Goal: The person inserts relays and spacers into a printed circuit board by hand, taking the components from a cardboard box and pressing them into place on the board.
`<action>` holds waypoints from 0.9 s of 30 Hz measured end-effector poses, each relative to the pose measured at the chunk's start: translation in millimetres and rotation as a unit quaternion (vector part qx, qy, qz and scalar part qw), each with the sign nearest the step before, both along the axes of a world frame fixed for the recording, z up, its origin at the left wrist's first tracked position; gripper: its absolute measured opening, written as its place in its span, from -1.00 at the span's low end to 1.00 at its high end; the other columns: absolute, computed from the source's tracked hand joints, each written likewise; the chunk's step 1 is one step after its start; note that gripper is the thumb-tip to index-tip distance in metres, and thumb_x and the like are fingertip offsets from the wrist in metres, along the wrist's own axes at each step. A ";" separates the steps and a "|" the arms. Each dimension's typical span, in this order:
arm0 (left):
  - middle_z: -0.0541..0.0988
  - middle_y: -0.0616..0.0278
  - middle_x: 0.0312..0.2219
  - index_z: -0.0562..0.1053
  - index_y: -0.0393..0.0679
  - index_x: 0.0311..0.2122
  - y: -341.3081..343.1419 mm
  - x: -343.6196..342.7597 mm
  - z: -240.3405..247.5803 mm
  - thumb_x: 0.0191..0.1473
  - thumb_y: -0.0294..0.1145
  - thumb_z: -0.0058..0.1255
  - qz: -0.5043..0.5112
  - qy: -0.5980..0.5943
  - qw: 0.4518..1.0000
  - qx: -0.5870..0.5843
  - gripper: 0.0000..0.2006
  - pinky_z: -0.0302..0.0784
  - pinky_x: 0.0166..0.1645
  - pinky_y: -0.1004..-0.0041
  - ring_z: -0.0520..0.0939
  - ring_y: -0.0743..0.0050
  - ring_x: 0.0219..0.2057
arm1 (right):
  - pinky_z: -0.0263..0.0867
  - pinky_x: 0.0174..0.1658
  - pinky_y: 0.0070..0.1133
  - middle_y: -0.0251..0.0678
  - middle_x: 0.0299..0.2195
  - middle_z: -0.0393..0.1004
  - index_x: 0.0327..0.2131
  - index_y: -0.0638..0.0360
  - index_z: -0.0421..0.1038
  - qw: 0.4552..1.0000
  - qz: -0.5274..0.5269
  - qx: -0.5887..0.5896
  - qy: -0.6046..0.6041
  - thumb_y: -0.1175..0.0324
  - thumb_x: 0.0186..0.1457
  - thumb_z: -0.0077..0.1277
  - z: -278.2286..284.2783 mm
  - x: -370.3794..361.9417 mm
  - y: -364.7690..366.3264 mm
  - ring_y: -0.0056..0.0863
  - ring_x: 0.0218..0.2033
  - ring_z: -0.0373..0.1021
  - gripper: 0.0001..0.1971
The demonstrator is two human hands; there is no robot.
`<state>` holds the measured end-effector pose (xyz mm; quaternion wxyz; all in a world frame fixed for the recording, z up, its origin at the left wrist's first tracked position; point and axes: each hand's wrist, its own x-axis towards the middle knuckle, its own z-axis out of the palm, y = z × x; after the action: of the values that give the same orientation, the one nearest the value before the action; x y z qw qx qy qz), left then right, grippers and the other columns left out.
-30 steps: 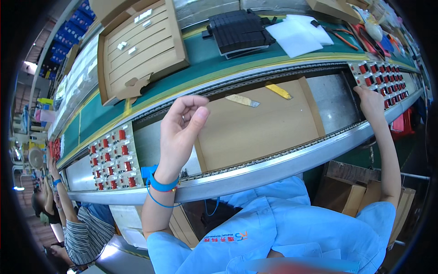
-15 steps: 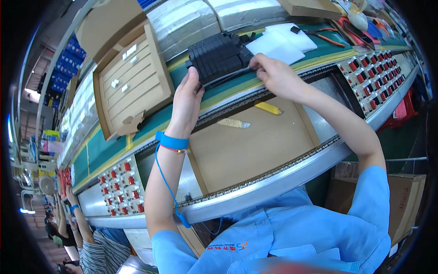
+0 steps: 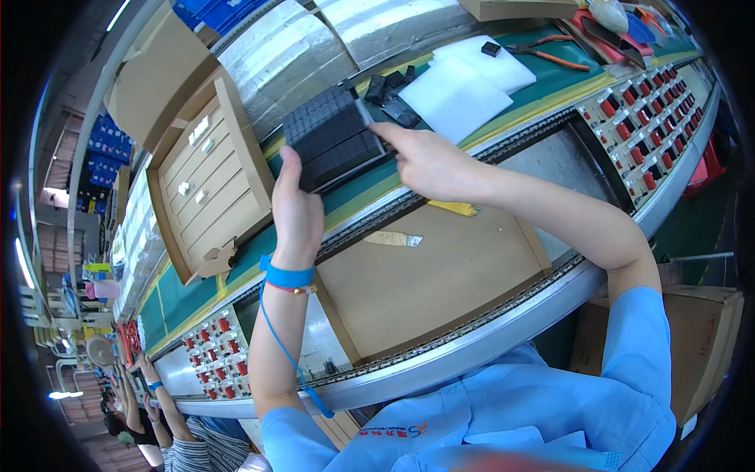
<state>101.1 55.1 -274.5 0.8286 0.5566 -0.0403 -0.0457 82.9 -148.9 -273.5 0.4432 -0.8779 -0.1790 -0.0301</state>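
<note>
A tight batch of black rectangular parts (image 3: 330, 138) lies in rows on what looks like a thin dark tray, over the green bench top. My left hand (image 3: 297, 208) grips its near left corner, thumb up along the side; the other fingers are partly hidden. At the opposite side, my right hand (image 3: 436, 164) presses its index finger along the edge, with the remaining fingers curled below. A blue wrist strap (image 3: 289, 275) with a coiled cord circles my left wrist. Beside the batch are loose black pieces (image 3: 389, 90) and white foam sheets (image 3: 460, 90).
An open cardboard box (image 3: 208, 185) with small white pieces stands at left. Nearer me, the metal conveyor rail (image 3: 464, 318) borders a cardboard tray (image 3: 440, 283). Boards with red parts (image 3: 649, 130) sit at right, beyond orange-handled pliers (image 3: 550, 53). Other people work at far left.
Both hands and the black batch have shifted left, and its rows of tops now show more fully. The loose black pieces beside it are more exposed. My view has turned slightly.
</note>
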 end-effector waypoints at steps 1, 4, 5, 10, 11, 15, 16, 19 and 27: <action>0.42 0.17 0.04 0.29 -0.20 0.09 2.8 -1.1 0.6 0.26 -0.02 -0.26 -0.002 0.006 1.000 0.000 -0.52 0.08 0.23 0.24 0.36 0.29 0.09 | 0.24 0.05 -0.36 0.19 -0.11 0.40 0.11 0.39 0.14 1.000 0.009 -0.025 -0.005 0.63 -0.06 -0.32 -0.4 0.7 2.5 -0.01 -0.05 0.36 -0.44; 0.41 0.17 0.05 0.29 -0.20 0.09 9.9 -6.1 2.2 0.26 -0.02 -0.25 0.012 0.006 1.000 0.014 -0.52 0.07 0.23 0.25 0.36 0.30 0.09 | 0.26 0.00 -0.31 0.18 -0.21 0.45 0.03 0.37 0.28 0.999 0.027 -0.036 -0.027 0.60 -0.08 -0.29 3.1 8.8 3.2 0.00 -0.12 0.39 -0.50; 0.41 0.17 0.05 0.29 -0.20 0.09 10.2 -5.3 0.9 0.26 -0.02 -0.25 0.014 0.006 1.000 0.016 -0.52 0.07 0.23 0.25 0.36 0.30 0.09 | 0.28 -0.02 -0.30 0.16 -0.23 0.47 -0.02 0.37 0.34 0.997 0.044 -0.059 -0.038 0.60 -0.09 -0.27 6.3 15.2 1.3 0.00 -0.13 0.40 -0.53; 0.43 0.19 0.03 0.32 -0.24 0.06 9.1 -6.4 -5.8 0.25 -0.02 -0.21 0.041 -0.001 0.999 -0.002 -0.52 0.09 0.22 0.31 0.37 0.35 0.07 | 0.30 -0.06 -0.35 -0.19 -0.28 0.50 -0.27 0.14 0.52 0.952 -0.086 -0.155 -0.250 0.33 0.07 -0.09 5.8 84.3 -15.4 -0.22 -0.11 0.38 -0.78; 0.44 0.20 0.00 0.34 -0.25 0.04 5.4 -7.6 -4.4 0.25 -0.04 -0.22 0.041 -0.002 0.999 -0.013 -0.53 0.13 0.19 0.36 0.40 0.41 0.04 | 0.28 -0.03 -0.36 -0.21 -0.26 0.50 -0.26 0.14 0.51 0.946 -0.082 -0.177 -0.261 0.28 0.08 -0.06 -1.0 98.3 -17.9 -0.25 -0.08 0.36 -0.77; 0.43 0.21 0.02 0.33 -0.28 0.05 0.8 -10.6 -8.0 0.26 -0.04 -0.24 0.036 -0.005 0.999 -0.027 -0.52 0.13 0.20 0.39 0.39 0.43 0.04 | 0.24 0.02 -0.38 -0.25 -0.18 0.45 -0.22 0.10 0.50 0.946 -0.061 -0.253 -0.194 0.21 0.07 -0.01 -14.0 111.2 -13.0 -0.28 -0.04 0.34 -0.74; 0.40 0.20 0.05 0.30 -0.30 0.08 -2.1 -11.2 -8.5 0.26 -0.04 -0.23 0.041 -0.006 0.999 -0.021 -0.49 0.10 0.21 0.42 0.37 0.43 0.06 | 0.23 0.03 -0.34 -0.23 -0.15 0.43 -0.18 0.05 0.49 0.933 -0.057 -0.275 -0.225 0.16 0.07 -0.01 -17.5 107.4 -14.7 -0.27 -0.03 0.33 -0.71; 0.36 0.18 0.09 0.26 -0.33 0.12 -4.4 -8.2 -12.1 0.25 -0.03 -0.21 0.047 -0.044 0.998 -0.005 -0.45 0.06 0.22 0.44 0.32 0.44 0.10 | 0.20 0.04 -0.29 -0.25 -0.10 0.37 -0.15 -0.02 0.46 0.913 -0.034 -0.328 -0.239 0.15 0.04 0.02 -11.5 93.3 -20.3 -0.29 0.01 0.31 -0.70; 0.35 0.14 0.10 0.25 -0.33 0.13 -0.3 -3.3 -17.0 0.20 -0.07 -0.11 0.043 -0.049 0.998 0.020 -0.44 0.05 0.24 0.41 0.30 0.40 0.12 | 0.26 0.00 -0.34 -0.16 -0.13 0.40 -0.13 0.11 0.42 0.927 0.028 -0.264 -0.265 0.34 -0.02 0.07 -5.1 61.7 -43.2 -0.15 -0.06 0.33 -0.67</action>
<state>97.8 54.8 -291.5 0.8152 0.5762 -0.0564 0.0164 144.6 -192.1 -278.6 0.1328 -0.9177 -0.3161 -0.2008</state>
